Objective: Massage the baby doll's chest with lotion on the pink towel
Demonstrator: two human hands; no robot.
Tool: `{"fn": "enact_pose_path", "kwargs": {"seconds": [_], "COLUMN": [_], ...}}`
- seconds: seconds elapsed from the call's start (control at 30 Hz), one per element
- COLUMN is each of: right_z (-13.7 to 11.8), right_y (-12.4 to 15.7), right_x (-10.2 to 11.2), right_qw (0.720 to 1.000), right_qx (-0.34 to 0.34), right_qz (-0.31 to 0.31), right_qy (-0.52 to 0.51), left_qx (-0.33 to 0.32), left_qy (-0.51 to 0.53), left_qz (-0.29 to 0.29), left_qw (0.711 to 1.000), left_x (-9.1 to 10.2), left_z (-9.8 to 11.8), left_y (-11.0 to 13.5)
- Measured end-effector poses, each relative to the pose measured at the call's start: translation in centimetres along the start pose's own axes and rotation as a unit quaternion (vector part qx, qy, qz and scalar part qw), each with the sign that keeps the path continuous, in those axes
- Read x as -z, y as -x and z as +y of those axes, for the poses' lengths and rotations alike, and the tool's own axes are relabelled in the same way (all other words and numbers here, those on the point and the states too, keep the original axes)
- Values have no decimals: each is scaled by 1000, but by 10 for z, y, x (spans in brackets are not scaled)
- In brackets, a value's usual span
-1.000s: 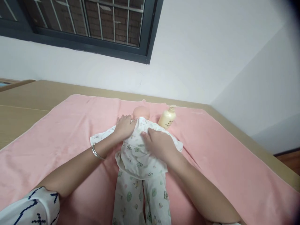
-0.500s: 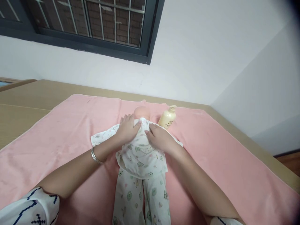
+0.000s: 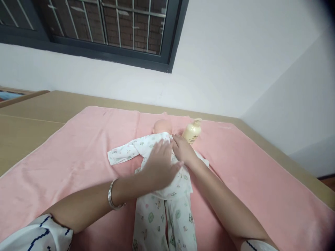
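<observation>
A baby doll [image 3: 162,126] lies on a pink cloth [image 3: 86,139], the top of its bald head toward the wall. It wears a white printed long-sleeved top [image 3: 180,183] and matching trousers [image 3: 150,219]. Over the middle of the top is my left hand [image 3: 161,165], fingers stretched out and slightly blurred; whether it touches the fabric I cannot tell. My right hand [image 3: 184,150] rests on the doll's shoulder at the right, its fingers extended near the collar. It covers part of the right sleeve, while the left sleeve [image 3: 124,153] lies spread outward in full view.
A pale yellow pump bottle [image 3: 192,131] stands beside the doll's head, close to my right hand. The cloth covers a wooden surface [image 3: 31,125] that meets a white wall [image 3: 209,69]. Above is a dark-framed window [image 3: 167,59] with bars.
My left hand has left the doll's shoulder and moved right and toward me, over the chest, uncovering the left sleeve. My right hand stays at the right shoulder. The view has shifted slightly.
</observation>
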State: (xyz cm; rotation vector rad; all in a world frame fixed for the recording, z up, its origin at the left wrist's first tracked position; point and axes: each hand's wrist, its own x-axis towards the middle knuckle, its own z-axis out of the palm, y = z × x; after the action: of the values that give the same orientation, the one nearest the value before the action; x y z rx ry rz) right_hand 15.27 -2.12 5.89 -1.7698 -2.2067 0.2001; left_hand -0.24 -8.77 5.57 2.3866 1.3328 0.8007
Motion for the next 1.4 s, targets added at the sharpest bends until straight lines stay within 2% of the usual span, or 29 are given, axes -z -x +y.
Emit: {"fn": "enact_pose_path", "kwargs": {"seconds": [0.1,0.17,0.23,0.27,0.33,0.4,0.43,0.53,0.6,0.67,0.73,0.8,0.87,0.93,1.0,1.07,1.13,1.2,1.3,1.4], "right_z": [-32,-53,-63,-62,-49,-25,-12,17,20,7,-14,-35,-47,-45,-31,-11,4,7,-11,-41], "right_y": [33,54,64,63,49,25,13,-14,-16,-7,10,27,36,35,24,9,-3,-6,11,39], "right_x": [16,28,36,37,33,20,12,-13,-21,-20,-11,2,15,24,24,17,8,3,9,28], "right_qw": [997,992,992,995,999,994,992,991,994,998,999,998,996,995,997,996,997,998,999,996], "right_qx": [-15,3,15,18,18,0,0,-20,-21,-8,-1,-10,-29,-54,-68,-52,-16,15,22,-3], "right_qz": [-46,-79,-93,-76,5,110,125,102,74,54,39,11,-24,-26,21,73,52,4,-33,-75], "right_qy": [62,96,85,69,27,-6,-27,-79,-78,-41,19,69,86,75,44,-3,-53,-68,-13,45], "left_qx": [82,126,137,128,90,37,13,-31,-20,24,97,130,124,102,72,26,-20,-52,-30,76], "left_qy": [-16,-26,-38,-44,-51,-50,-47,-36,-28,-26,-34,-37,-36,-49,-79,-103,-103,-84,-68,-81], "left_qz": [84,81,47,27,-7,-39,-56,-80,-53,-1,54,41,-3,-26,-16,-6,-9,-15,31,79], "left_qw": [993,988,989,990,995,997,997,996,998,999,993,990,992,993,994,994,994,995,997,991], "left_x": [3,0,-4,-7,-10,-9,-7,2,6,9,8,6,3,2,2,6,11,18,25,24], "left_z": [-36,-58,-67,-66,-53,-32,-21,-4,-11,-30,-56,-76,-83,-76,-57,-34,-15,-5,-16,-46], "left_y": [-32,-48,-53,-51,-39,-21,-13,-2,-10,-27,-47,-61,-67,-61,-46,-27,-11,-4,-15,-41]}}
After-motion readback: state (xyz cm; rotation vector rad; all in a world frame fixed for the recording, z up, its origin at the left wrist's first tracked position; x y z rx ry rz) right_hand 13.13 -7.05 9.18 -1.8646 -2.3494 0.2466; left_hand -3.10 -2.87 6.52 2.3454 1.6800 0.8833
